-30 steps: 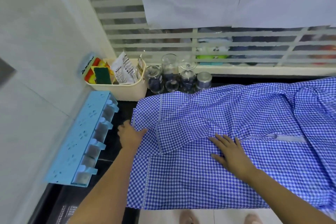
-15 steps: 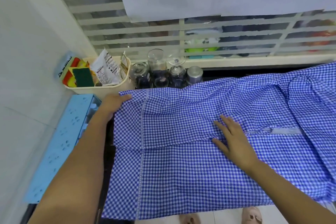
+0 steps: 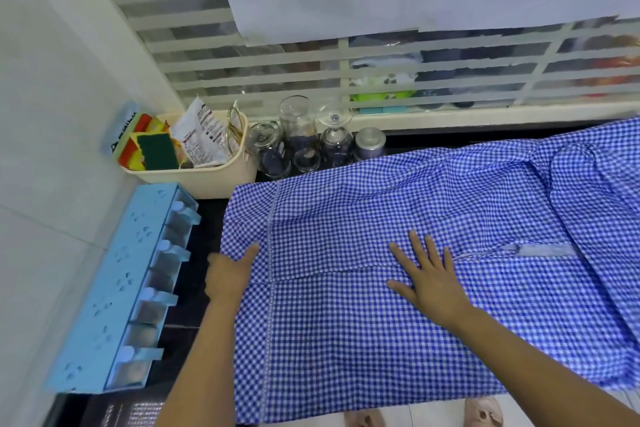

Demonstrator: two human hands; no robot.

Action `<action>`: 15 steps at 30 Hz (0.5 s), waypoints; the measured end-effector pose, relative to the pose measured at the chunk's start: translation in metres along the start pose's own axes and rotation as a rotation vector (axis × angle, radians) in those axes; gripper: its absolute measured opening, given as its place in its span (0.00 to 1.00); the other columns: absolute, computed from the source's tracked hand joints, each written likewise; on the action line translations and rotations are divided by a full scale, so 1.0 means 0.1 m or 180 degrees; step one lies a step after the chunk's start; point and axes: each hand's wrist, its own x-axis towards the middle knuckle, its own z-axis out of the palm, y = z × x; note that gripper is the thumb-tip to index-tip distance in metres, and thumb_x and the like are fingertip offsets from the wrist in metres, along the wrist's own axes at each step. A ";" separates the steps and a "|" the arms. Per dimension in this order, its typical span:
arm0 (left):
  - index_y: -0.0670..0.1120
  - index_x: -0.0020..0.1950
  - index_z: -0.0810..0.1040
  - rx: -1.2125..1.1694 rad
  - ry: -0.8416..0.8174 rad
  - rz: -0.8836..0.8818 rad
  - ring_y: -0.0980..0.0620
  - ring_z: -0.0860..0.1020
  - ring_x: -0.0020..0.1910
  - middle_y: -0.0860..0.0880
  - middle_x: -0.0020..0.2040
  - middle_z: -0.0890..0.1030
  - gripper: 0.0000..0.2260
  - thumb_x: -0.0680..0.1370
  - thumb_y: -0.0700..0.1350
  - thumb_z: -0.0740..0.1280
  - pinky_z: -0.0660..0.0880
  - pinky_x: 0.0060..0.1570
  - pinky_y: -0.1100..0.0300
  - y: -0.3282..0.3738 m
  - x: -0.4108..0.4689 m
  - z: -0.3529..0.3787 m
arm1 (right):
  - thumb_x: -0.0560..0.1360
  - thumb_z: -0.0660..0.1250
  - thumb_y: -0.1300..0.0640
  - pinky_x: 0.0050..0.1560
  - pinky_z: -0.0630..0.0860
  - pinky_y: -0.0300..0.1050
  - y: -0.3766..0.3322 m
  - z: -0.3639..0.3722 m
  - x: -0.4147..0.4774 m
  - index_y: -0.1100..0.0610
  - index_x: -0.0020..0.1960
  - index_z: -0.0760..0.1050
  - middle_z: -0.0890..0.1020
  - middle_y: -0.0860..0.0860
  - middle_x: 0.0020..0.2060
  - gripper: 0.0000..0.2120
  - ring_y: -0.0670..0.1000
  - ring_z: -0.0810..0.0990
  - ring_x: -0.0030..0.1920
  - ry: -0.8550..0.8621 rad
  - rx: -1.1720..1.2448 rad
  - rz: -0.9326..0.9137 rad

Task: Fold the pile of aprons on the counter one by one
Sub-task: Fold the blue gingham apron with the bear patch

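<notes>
hands on apron (image 3: 381,340): left hand (image 3: 230,276) at hem nearest cream basket (image 3: 207,177), grip we cannot tell; right hand (image 3: 431,282) flat, fingers (image 3: 418,250) spread, pressing. apron spread on desk (image 3: 204,225) right of cream basket. we judge: smoothing before fold; next, pinch hem, carry it over.

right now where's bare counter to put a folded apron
A counter strip between the blue rack and the apron's left edge, partly taken by the left hand; another behind the apron, right of the steel tin. Basket and jars crowd the corner.
</notes>
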 end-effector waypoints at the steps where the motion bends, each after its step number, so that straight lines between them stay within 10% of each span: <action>1: 0.35 0.63 0.69 0.0055 -0.0083 -0.0018 0.39 0.77 0.54 0.39 0.59 0.77 0.38 0.69 0.65 0.71 0.75 0.49 0.49 0.01 -0.11 0.04 | 0.62 0.20 0.24 0.71 0.35 0.62 -0.01 0.00 0.00 0.40 0.71 0.24 0.32 0.53 0.74 0.41 0.59 0.31 0.73 -0.0027 -0.0037 0.0027; 5: 0.40 0.43 0.77 -0.0147 -0.0292 0.0068 0.45 0.77 0.43 0.39 0.54 0.80 0.11 0.76 0.49 0.70 0.74 0.47 0.53 0.05 -0.20 0.10 | 0.58 0.18 0.24 0.72 0.35 0.63 -0.01 -0.04 -0.02 0.43 0.72 0.28 0.29 0.51 0.72 0.46 0.57 0.29 0.73 -0.0103 -0.0096 -0.0006; 9: 0.33 0.61 0.75 -0.0514 -0.0203 -0.0024 0.38 0.77 0.54 0.37 0.58 0.78 0.16 0.76 0.39 0.69 0.74 0.53 0.50 0.12 -0.18 -0.24 | 0.71 0.31 0.26 0.71 0.45 0.72 -0.03 -0.07 -0.13 0.42 0.77 0.42 0.40 0.52 0.76 0.38 0.60 0.37 0.75 0.0259 0.0196 0.0283; 15: 0.38 0.44 0.74 -0.0656 0.0432 0.0074 0.44 0.75 0.39 0.40 0.50 0.76 0.05 0.76 0.37 0.68 0.72 0.47 0.53 0.32 -0.35 -0.91 | 0.50 0.16 0.22 0.66 0.41 0.76 -0.36 -0.02 -0.19 0.39 0.70 0.25 0.24 0.51 0.70 0.51 0.65 0.30 0.73 -0.0211 0.0356 0.1022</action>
